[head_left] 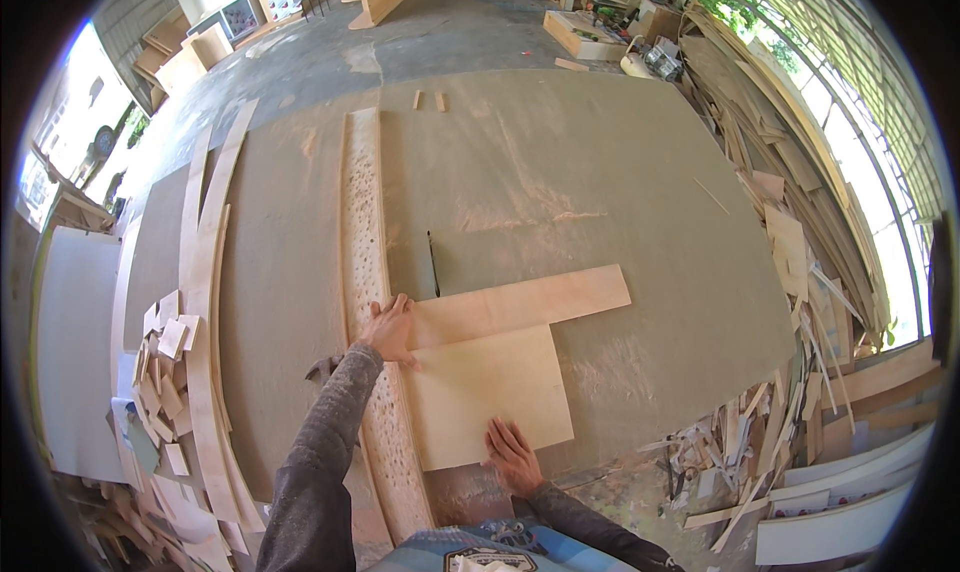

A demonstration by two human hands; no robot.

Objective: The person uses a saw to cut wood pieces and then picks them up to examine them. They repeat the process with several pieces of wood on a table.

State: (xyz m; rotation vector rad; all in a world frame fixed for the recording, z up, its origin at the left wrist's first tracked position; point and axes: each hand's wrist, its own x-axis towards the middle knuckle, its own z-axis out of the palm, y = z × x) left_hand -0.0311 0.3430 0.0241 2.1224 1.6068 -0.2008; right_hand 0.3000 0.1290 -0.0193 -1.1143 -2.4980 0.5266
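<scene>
My left hand (388, 329) lies spread over the left end of a narrow wooden strip (520, 300), where the strip meets a long pitted board (364, 202). Thumb and fingers are apart, pressing down. A pale rectangular wood panel (490, 397) lies flat against the strip's near edge, its left side along the pitted board. On the panel's near edge rests my right hand (513, 459), open, fingers stretched out. A dark pen-like stick (433, 262) lies just beyond the strip. Partly hidden by my left forearm is a dark metal tool head (320, 370), perhaps a hammer's.
The large worktable (690, 222) carries two small wood blocks (429, 101) at its far side. Long wooden strips (207, 322) and a heap of small offcuts (165, 372) lie left. Stacked boards (790, 142) and scraps (730, 452) line the right.
</scene>
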